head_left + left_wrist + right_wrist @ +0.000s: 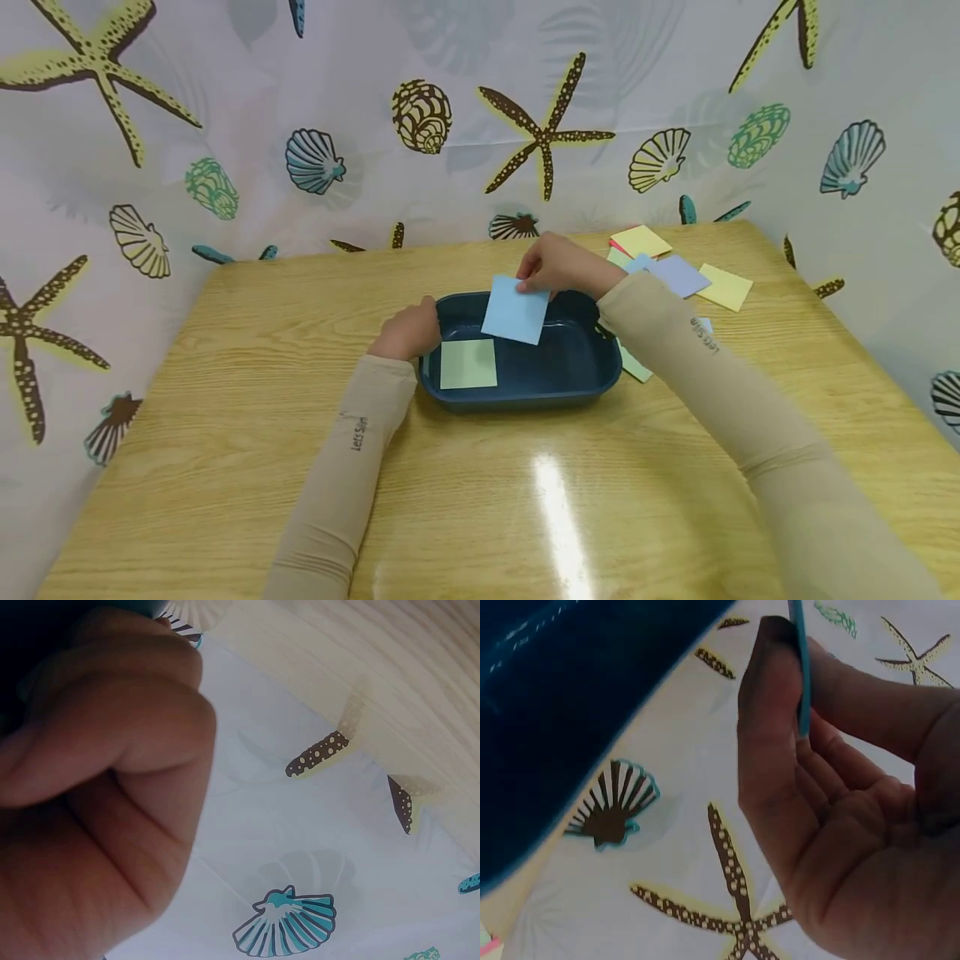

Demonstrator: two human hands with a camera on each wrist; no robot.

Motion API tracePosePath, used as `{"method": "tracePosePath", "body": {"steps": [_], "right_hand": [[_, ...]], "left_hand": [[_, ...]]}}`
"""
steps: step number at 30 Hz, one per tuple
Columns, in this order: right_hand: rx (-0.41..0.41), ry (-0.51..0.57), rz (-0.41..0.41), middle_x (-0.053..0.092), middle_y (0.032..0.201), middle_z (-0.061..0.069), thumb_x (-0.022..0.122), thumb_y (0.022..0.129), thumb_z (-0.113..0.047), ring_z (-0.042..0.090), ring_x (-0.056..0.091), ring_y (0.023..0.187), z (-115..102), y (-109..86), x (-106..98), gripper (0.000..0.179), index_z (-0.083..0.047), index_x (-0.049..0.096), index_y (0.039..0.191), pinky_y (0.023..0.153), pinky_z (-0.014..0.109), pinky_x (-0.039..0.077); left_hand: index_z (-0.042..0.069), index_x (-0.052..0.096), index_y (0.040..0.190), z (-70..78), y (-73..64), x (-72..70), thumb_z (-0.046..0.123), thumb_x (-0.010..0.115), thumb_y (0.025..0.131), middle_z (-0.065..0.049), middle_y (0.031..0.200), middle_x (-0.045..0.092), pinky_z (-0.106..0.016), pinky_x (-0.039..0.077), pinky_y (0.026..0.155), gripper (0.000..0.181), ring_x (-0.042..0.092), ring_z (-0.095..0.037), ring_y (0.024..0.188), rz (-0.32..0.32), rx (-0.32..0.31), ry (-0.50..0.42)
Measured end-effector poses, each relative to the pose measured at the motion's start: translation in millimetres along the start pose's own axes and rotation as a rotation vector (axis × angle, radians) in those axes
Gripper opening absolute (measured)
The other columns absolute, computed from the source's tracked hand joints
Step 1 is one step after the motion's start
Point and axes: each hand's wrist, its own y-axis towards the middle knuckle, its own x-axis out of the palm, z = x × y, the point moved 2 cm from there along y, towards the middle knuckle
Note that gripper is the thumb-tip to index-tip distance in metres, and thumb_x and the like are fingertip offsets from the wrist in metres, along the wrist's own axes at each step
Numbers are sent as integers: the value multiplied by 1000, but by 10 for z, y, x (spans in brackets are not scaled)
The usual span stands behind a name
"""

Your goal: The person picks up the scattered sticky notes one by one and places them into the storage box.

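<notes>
A dark blue oval-ended basin [558, 367] stands on the wooden table. My left hand [412, 331] grips its left rim, and in the left wrist view the fingers [142, 705] are curled with the dark basin behind them. Inside, at the left end, lies a pale green sticky note [468, 364]. My right hand [558, 265] pinches a light blue sticky note [514, 312] by its upper edge, above the basin. The right wrist view shows this blue note [802, 682] edge-on between thumb and fingers.
Right of the basin lies a loose spread of sticky notes, among them a yellow one [724, 287], a lavender one [679, 275] and another yellow one [641, 241], partly hidden by my right forearm. A shell-patterned cloth [465, 192] hangs behind the table [300, 333].
</notes>
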Motion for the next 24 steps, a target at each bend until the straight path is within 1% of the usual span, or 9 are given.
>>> {"method": "tracePosePath", "body": {"steps": [4, 8, 10, 13, 19, 21, 24], "right_hand": [[-9, -37, -132, 64, 87, 11, 68, 90, -12, 18, 58, 72, -114, 166, 242, 16, 3, 70, 95, 63, 29, 54], [-30, -77, -218, 62, 84, 8, 68, 90, -12, 16, 57, 70, -177, 290, 446, 15, 2, 70, 93, 62, 28, 53], [-35, -99, -240, 63, 83, 7, 68, 90, -12, 15, 57, 69, -212, 338, 521, 14, 1, 71, 93, 61, 27, 53], [-22, -115, -263, 64, 83, 6, 68, 90, -11, 14, 58, 68, -278, 397, 609, 13, 1, 72, 92, 60, 27, 53], [22, -128, -309, 65, 90, 8, 67, 89, -10, 14, 60, 73, -395, 470, 742, 13, 1, 71, 94, 63, 26, 54], [24, -124, -317, 66, 93, 9, 68, 88, -10, 15, 60, 75, -403, 489, 779, 14, 2, 71, 96, 64, 27, 55], [17, -112, -317, 67, 98, 12, 68, 88, -9, 16, 60, 78, -400, 511, 824, 15, 3, 71, 97, 65, 28, 55]], "left_hand": [[-3, 36, 139, -2, 2, 9, 11, 42, 100, -23, 124, 58, -45, 50, 86, 42, 61, -30, 99, 2, -11, -5], [-4, 35, 140, 7, -3, 19, 12, 42, 100, -23, 125, 58, -46, 49, 88, 43, 61, -31, 101, -6, -6, -15], [-4, 36, 139, 10, -4, 22, 13, 43, 100, -23, 125, 58, -46, 49, 88, 43, 61, -31, 101, -10, -5, -20], [-4, 37, 138, 9, -6, 16, 14, 44, 100, -22, 123, 59, -45, 50, 87, 42, 61, -29, 96, -11, -6, -15], [-4, 39, 135, -1, 0, -15, 13, 45, 100, -21, 116, 61, -43, 50, 80, 39, 59, -26, 85, -5, -8, -3], [-4, 38, 136, -4, 6, -15, 13, 44, 100, -21, 115, 62, -43, 50, 79, 40, 59, -26, 86, -1, -5, -3], [-3, 38, 137, -16, 9, -10, 12, 43, 100, -22, 117, 61, -44, 50, 80, 41, 62, -28, 91, 5, -1, -7]]}}
